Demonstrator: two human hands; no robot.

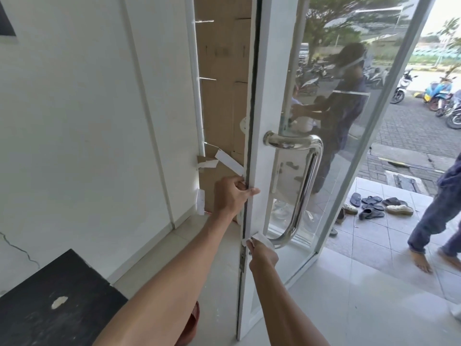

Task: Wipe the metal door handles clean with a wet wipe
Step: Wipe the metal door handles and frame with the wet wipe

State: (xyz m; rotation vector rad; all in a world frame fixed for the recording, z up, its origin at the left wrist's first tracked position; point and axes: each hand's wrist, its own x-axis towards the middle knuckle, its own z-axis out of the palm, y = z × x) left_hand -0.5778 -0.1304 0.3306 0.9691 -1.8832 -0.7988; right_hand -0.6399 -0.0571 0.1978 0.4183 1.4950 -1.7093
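A shiny metal D-shaped door handle (303, 186) is mounted upright on the white frame of a glass door (262, 101) that stands open. My right hand (262, 250) holds a white wet wipe (262, 239) pressed against the handle's lower end, where it bends into the frame. My left hand (233, 194) grips the door's edge at mid height, thumb on the near face and fingers wrapped behind. The handle on the door's far side is hidden.
Cardboard boxes (222, 71) stand behind the door edge. A black surface (57, 303) lies at lower left beside a white wall. Outside, several sandals (376, 208) lie on the tiled step, a barefoot person (434, 216) walks at right, and motorbikes are parked beyond.
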